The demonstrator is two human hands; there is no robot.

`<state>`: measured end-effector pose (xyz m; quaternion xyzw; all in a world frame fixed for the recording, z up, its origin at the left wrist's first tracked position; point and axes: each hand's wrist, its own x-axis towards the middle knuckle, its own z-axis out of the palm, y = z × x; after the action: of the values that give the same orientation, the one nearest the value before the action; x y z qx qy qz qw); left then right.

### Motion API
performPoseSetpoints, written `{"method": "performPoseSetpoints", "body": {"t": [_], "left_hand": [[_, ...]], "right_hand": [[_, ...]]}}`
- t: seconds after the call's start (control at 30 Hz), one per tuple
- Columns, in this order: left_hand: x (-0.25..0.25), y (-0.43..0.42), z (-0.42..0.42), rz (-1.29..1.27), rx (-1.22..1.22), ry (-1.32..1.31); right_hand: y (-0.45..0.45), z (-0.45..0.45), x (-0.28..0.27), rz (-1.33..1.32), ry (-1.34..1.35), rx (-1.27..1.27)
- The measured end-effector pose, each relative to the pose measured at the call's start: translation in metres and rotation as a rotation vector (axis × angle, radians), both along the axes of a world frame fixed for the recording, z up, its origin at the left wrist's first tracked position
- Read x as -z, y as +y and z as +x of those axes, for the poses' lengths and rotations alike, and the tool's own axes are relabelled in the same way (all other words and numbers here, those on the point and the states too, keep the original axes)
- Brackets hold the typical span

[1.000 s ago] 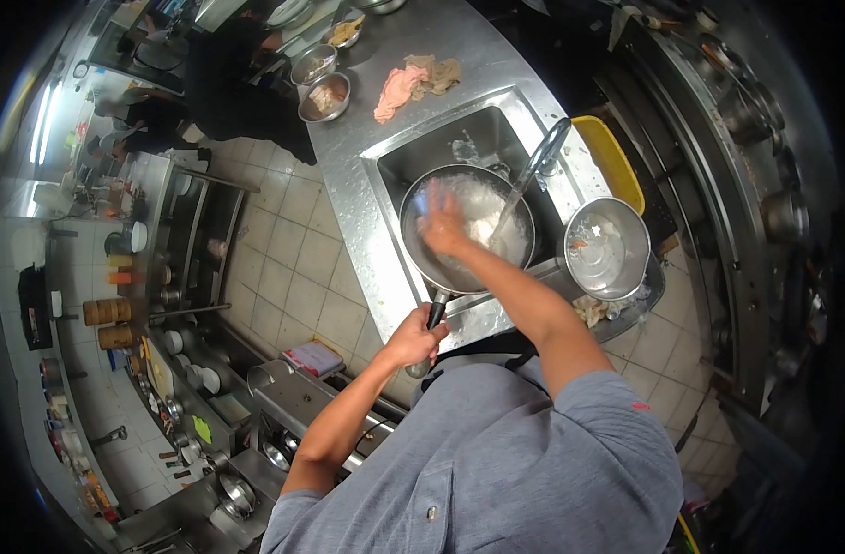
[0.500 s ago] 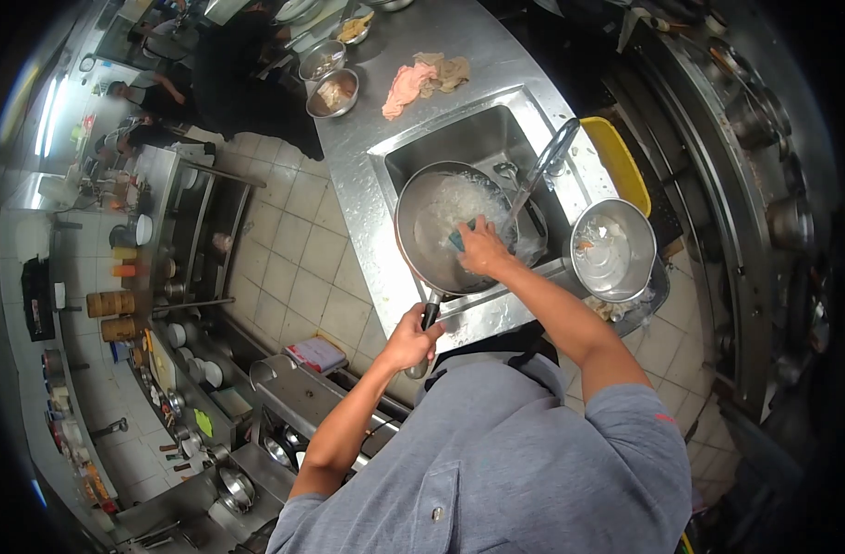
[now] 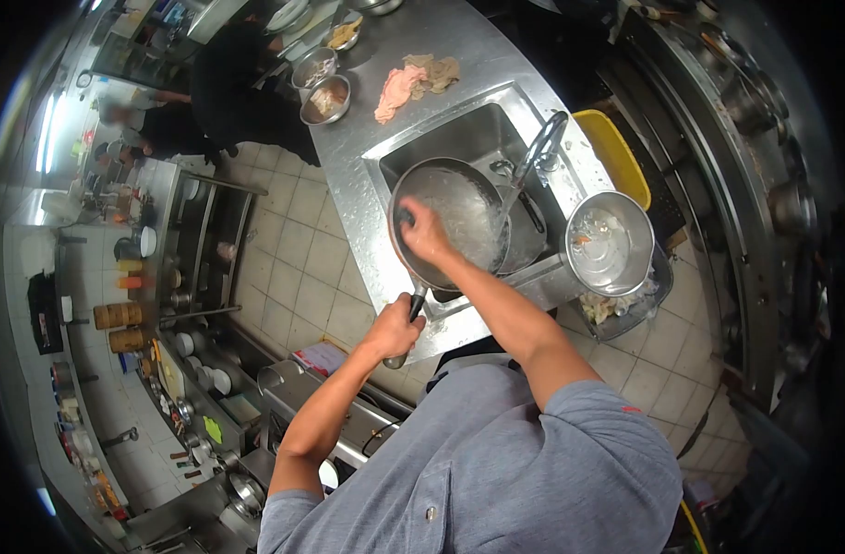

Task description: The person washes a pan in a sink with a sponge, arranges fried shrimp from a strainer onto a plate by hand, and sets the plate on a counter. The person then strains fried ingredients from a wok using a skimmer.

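A wide frying pan point(image 3: 482, 198) with water in it sits over the sink point(image 3: 464, 131), under a running faucet point(image 3: 542, 152). My left hand point(image 3: 395, 331) is wrapped round the pan's black handle point(image 3: 396, 361). Inside the pan, my right hand point(image 3: 426, 233) is closed on a dark green scrubbing sponge point(image 3: 406, 217), pressed near the left inner wall; most of the sponge is hidden by the fingers. A spoon-like utensil point(image 3: 503, 168) shows in the sink beyond the pan.
Right of the sink stands a metal pot point(image 3: 616, 268), above a bin of scraps point(image 3: 630, 309). A yellow tub point(image 3: 610, 157) is behind it. Pink cloth point(image 3: 399, 95), brown cloth point(image 3: 441, 76) and metal bowls point(image 3: 313, 113) lie on the counter. Co-workers stand at upper left.
My right hand has moved left with the sponge, from the pan's middle to its left inner wall. My left hand keeps hold of the handle.
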<state>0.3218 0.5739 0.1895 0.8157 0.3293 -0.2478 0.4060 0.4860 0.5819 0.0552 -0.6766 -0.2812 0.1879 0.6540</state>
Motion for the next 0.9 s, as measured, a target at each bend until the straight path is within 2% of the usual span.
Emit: {"method": "performPoseSetpoints", "body": {"t": [0.03,0.1,0.13,0.17,0.23,0.3,0.33,0.4,0.43,0.5,0.57,0.63,0.7,0.77,0.83,0.9], "left_hand": [[0.007,0.002,-0.002,-0.001,0.009,0.002],[0.019,0.008,-0.009,-0.084,-0.156,-0.094],[0.016,0.007,-0.009,-0.192,-0.255,-0.13],[0.014,0.006,-0.009,-0.189,-0.254,-0.128],[0.015,0.0,-0.011,-0.544,-0.515,-0.172],[0.017,-0.006,-0.01,-0.629,-0.549,-0.19],[0.016,-0.01,-0.008,-0.692,-0.578,-0.19],[0.016,-0.013,-0.008,-0.751,-0.56,-0.174],[0.016,-0.015,-0.007,-0.749,-0.554,-0.172],[0.012,-0.021,-0.006,-0.698,-0.47,-0.131],[0.013,-0.026,-0.004,-0.67,-0.448,-0.118],[0.014,-0.029,0.0,-0.567,-0.392,-0.082],[0.02,-0.024,0.0,-0.527,-0.388,-0.091],[0.019,-0.016,-0.002,-0.484,-0.388,-0.099],[0.014,-0.007,-0.002,-0.501,-0.428,-0.1],[0.017,-0.003,-0.004,-0.503,-0.457,-0.101]], "right_hand": [[-0.012,-0.012,-0.002,0.011,0.037,-0.088],[-0.035,-0.014,0.02,-0.069,-0.107,-0.338],[-0.048,-0.006,0.035,-0.2,-0.199,-0.467],[-0.061,0.006,0.048,-0.331,-0.293,-0.598],[-0.087,0.034,0.044,-0.59,-0.38,-0.666],[-0.093,0.061,0.053,-0.804,-0.355,-0.655],[-0.09,0.068,0.054,-0.805,-0.357,-0.653],[-0.081,0.075,0.041,-0.98,-0.6,-0.322],[-0.069,0.078,0.047,-0.98,-0.598,-0.316],[-0.042,0.074,0.057,-0.781,-0.39,-0.04],[-0.019,0.043,0.048,-0.49,-0.243,0.153],[0.008,0.016,0.043,-0.222,-0.128,0.204],[0.005,-0.001,0.025,-0.148,-0.06,-0.044],[-0.016,-0.006,0.009,-0.184,0.117,-0.406],[-0.027,-0.002,0.02,-0.184,0.073,-0.512],[-0.052,0.015,0.014,-0.299,0.156,-0.876]]}}
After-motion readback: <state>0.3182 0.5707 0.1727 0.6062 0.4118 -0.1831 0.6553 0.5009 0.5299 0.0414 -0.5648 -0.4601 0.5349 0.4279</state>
